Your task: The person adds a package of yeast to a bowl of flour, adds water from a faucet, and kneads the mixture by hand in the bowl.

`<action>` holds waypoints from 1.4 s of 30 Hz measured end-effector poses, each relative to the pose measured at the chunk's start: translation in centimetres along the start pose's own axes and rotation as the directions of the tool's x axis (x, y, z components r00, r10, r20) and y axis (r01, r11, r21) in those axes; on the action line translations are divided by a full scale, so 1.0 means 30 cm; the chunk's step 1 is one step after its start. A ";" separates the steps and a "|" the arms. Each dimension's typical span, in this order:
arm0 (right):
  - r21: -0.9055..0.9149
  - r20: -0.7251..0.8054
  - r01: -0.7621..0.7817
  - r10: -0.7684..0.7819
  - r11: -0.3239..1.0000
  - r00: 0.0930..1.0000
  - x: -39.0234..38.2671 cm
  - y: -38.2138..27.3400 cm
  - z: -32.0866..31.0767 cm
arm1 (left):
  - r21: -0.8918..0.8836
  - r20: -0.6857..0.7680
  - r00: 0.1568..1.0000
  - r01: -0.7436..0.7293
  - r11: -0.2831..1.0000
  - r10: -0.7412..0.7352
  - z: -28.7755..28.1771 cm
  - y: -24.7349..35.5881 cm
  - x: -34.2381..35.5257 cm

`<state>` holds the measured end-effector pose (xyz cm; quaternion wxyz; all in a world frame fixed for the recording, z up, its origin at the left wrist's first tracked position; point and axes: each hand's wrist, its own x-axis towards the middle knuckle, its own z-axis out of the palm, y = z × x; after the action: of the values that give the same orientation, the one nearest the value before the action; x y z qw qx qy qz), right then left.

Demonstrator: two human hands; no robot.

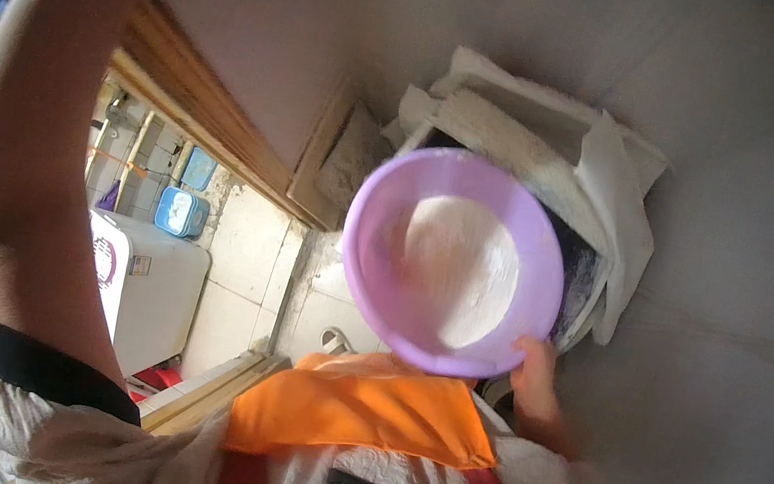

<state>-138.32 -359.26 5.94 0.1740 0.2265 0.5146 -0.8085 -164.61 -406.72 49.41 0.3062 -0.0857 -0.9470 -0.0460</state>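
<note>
A lilac plastic basin point(367, 269) with white powder point(459, 264) inside is held at its lower right rim by my right hand point(529, 366), fingers closed on it. The basin is over a dark-topped container point(573, 282) draped with white sacking point(625, 209); whether they touch I cannot tell. My left forearm point(33, 206) rises along the left side and out of the top of the picture, so that hand is out of sight. An orange apron point(360, 410) covers my front below the basin.
Pale walls point(740, 247) surround the container. At left, a doorway with a wooden frame point(192, 130) shows a white chest-like appliance point(151, 296), a blue plastic tub point(181, 211) and poles. A tiled floor point(241, 270) and my sandalled foot point(336, 340) show below.
</note>
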 end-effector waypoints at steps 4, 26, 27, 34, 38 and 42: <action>0.089 -0.016 -0.031 0.032 0.996 0.999 -0.117 0.120 0.051 | 0.020 -0.094 0.994 -0.062 0.998 0.063 -0.057 0.016 -0.015; -0.025 0.370 0.113 -0.096 0.993 0.924 -0.202 0.130 0.599 | -0.523 0.115 0.636 0.692 0.497 -0.763 -0.012 -0.069 -1.563; -0.119 0.402 0.051 0.001 0.992 0.916 -0.174 0.150 0.630 | -0.445 0.280 0.455 0.842 0.306 -0.845 -0.003 -0.076 -1.701; -0.440 0.504 -0.287 0.498 0.851 0.706 0.019 0.364 1.009 | -0.519 0.302 -0.027 0.834 -0.188 -0.953 -0.206 -0.225 -1.967; -0.532 0.504 -0.573 0.777 0.623 0.377 0.113 0.586 1.222 | -0.749 0.220 0.074 0.651 -0.120 -0.973 -0.401 -0.213 -1.844; -0.523 0.560 -0.610 0.779 0.596 0.281 0.080 0.770 1.476 | -0.758 0.045 -0.052 0.648 -0.068 -0.998 -0.537 -0.289 -1.775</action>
<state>-136.74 -409.16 3.51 0.7262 0.0556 0.3213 -0.6052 -114.56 -424.63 30.80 0.4065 0.4975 -0.5406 -0.5432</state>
